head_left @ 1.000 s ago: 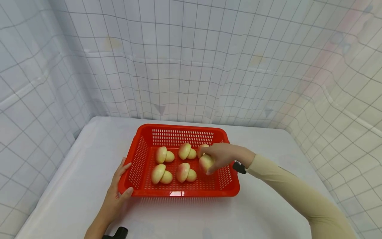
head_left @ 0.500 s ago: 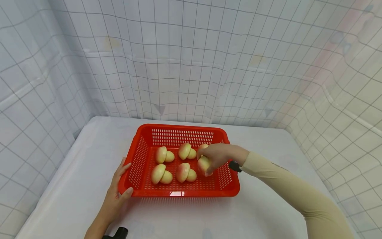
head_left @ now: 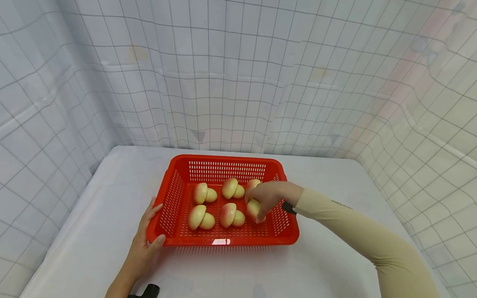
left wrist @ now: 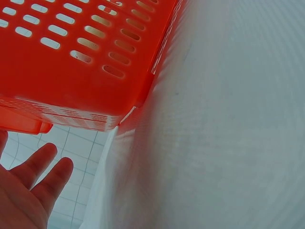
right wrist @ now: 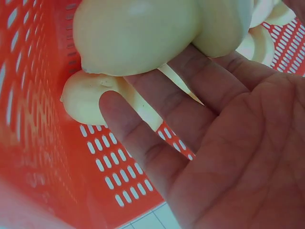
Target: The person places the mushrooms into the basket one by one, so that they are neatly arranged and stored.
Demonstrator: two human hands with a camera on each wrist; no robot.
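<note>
Inside the red perforated plastic basket (head_left: 223, 240), at its right end, the right hand (head_left: 270, 194) curls its fingers round a pale yellow-pink smooth mushroom-shaped piece (head_left: 254, 207), seemingly light, rigid, best cupped at its cap, while the left hand (head_left: 145, 244) rests flat, fingers relaxed, against the basket's near-left corner.

the right hand (head_left: 269, 195) covers most of the fruit (head_left: 254, 208) it grips, and the piece behind it (head_left: 254, 183) shows only a sliver. in the right wrist view the fruit (right wrist: 138, 33) runs off the top edge and the palm off the right and bottom. the left wrist view cuts the left hand (left wrist: 24, 188) at the corner; only fingers show, and the basket (left wrist: 71, 71) there is blurred and cropped. whether the left fingertips touch the basket wall can't be told.
</note>
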